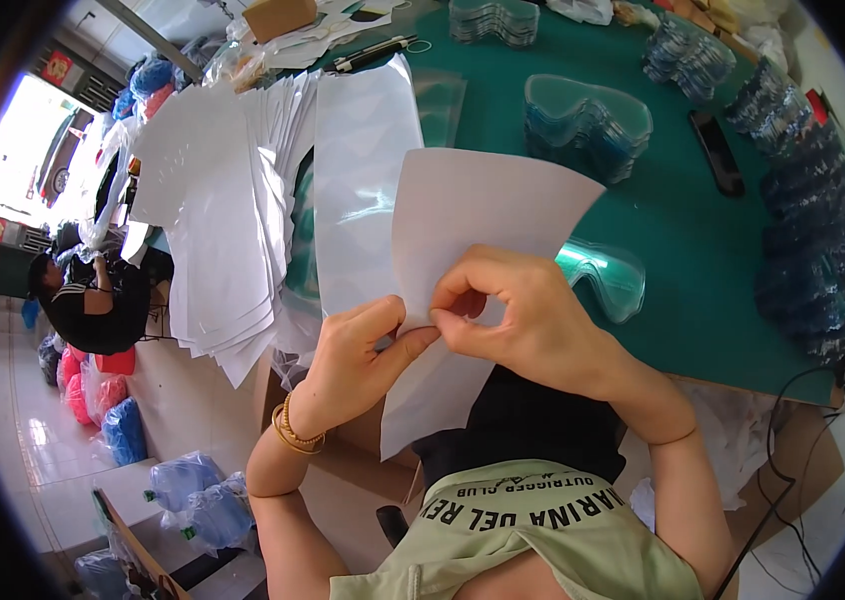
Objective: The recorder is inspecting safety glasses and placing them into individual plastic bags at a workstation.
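Indoors, tiled floor [13,395], white sheet [488,210] above green table [708,290].

They wear a pale green top [553,535] — and gold bracelets [295,436].

Clock centred on the left hand [358,345] and right hand [528,305]: a paper sheet [483,200] is between them, extending toward twelve. On the table [708,330], a paper pile [218,200] lies at ten, pens [373,53] at twelve, a goggle-shaped lens stack [588,125] at one, a phone [717,153] at two. Nearer three lies a lens piece [625,295], with lens rows [813,240] beyond. Off the table, a seated person [98,310] is at nine, water jugs [208,505] at eight.
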Action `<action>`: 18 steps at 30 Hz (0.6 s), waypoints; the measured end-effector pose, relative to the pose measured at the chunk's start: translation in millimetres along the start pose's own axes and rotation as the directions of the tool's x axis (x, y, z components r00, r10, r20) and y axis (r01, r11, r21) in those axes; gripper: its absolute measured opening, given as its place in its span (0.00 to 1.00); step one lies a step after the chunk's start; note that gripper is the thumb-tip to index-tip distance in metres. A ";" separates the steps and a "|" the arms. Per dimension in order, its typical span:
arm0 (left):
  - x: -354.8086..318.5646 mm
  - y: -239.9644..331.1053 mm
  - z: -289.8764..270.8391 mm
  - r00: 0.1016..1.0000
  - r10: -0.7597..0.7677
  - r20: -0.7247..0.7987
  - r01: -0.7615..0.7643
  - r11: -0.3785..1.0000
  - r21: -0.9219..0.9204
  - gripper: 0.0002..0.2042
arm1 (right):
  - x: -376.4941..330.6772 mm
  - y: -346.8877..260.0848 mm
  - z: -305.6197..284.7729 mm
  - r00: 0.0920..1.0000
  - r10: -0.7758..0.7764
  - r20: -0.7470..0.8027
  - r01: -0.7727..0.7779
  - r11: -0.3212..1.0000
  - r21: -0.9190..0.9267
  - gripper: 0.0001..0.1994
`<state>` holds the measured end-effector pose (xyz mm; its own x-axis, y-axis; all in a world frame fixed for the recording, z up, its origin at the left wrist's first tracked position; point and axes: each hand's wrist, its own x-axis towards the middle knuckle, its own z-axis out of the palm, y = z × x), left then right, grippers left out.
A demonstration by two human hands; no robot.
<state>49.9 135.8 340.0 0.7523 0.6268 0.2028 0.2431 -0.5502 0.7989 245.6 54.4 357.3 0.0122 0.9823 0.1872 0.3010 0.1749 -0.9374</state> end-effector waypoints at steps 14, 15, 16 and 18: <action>71.2 -158.3 -225.5 0.783 -0.206 -0.587 0.357 0.921 0.154 0.14 | -76.1 47.0 -87.5 0.985 -0.093 -0.145 0.130 -0.152 0.980 0.11; 67.4 -203.3 -264.0 0.792 -0.182 -0.582 0.394 0.882 0.260 0.17 | -79.4 47.2 -84.1 0.985 -0.095 -0.145 0.130 -0.151 0.980 0.11; 70.6 -235.7 -266.4 0.793 -0.172 -0.584 0.385 0.885 0.262 0.17 | -82.4 50.9 -84.2 0.984 -0.077 -0.161 0.149 -0.139 0.979 0.11; 82.9 -269.6 -262.5 0.738 0.108 -0.666 0.462 0.639 0.615 0.22 | -86.2 52.7 -85.0 0.980 -0.029 -0.197 0.193 -0.109 0.975 0.11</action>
<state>-114.0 480.9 290.1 0.1740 0.7710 0.6127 0.8794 -0.4016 0.2557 341.5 -26.9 316.7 0.1914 0.9440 0.2687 -0.9602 0.2369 -0.1483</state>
